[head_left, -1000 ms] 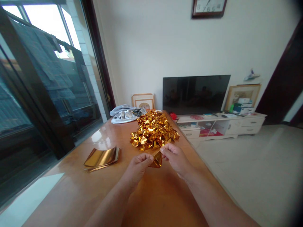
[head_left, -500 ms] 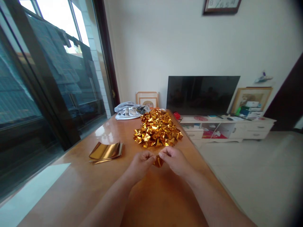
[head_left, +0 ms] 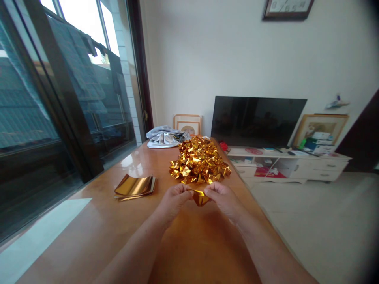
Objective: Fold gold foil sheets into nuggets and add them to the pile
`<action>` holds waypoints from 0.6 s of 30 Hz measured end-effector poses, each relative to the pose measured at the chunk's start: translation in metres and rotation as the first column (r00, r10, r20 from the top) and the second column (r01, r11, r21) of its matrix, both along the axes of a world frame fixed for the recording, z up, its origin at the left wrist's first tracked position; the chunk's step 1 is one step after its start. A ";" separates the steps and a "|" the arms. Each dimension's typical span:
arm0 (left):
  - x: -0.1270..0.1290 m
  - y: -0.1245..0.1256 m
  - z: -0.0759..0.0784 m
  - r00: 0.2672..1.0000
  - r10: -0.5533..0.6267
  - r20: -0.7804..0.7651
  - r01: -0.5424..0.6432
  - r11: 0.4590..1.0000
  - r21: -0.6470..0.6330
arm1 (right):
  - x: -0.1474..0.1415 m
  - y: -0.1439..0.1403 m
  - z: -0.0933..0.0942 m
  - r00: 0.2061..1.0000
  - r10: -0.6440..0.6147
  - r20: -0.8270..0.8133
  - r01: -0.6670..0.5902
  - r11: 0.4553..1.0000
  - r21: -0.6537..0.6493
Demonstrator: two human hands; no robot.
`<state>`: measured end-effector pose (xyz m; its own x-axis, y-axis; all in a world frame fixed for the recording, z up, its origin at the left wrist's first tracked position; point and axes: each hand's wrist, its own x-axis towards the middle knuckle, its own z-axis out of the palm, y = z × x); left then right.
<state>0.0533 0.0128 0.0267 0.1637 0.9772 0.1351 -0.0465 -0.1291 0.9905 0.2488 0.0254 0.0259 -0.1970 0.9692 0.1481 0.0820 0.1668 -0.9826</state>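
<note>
Both hands have closed in on the small folded piece of gold foil paper (head_left: 200, 196): the left hand (head_left: 174, 199) and right hand (head_left: 222, 197) pinch it from each side just above the glossy wooden worktop (head_left: 192, 252), where a second ago it hung more open, so the fold looks tighter now. It sits right in front of the heap of crumpled gold foil shapes (head_left: 199, 160). Flat gold sheets (head_left: 135, 186) lie off to the left. Fingertips hide the creases, so its exact shape is hard to tell.

Shiny gold foil piece (head_left: 200, 196) (creased), glossy wooden table (head_left: 97, 232)
</note>
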 end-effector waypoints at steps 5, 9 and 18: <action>0.004 0.000 -0.005 0.993 -0.020 -0.118 0.023 1.000 0.019 | -0.004 -0.002 -0.004 0.984 0.171 0.059 -0.172 0.985 0.021; 0.006 0.000 -0.005 0.993 -0.009 -0.117 0.012 1.000 0.027 | -0.005 -0.001 -0.008 0.987 0.142 0.072 -0.143 0.990 0.013; 0.008 -0.001 0.001 0.981 0.185 -0.060 -0.173 0.972 0.160 | -0.004 0.000 -0.001 0.997 0.036 -0.065 -0.034 0.999 0.020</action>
<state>0.0616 0.0121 0.0279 0.0033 0.9600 0.2800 0.0637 -0.2796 0.9580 0.2450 0.0251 0.0251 -0.2200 0.9587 0.1803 0.0111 0.1873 -0.9822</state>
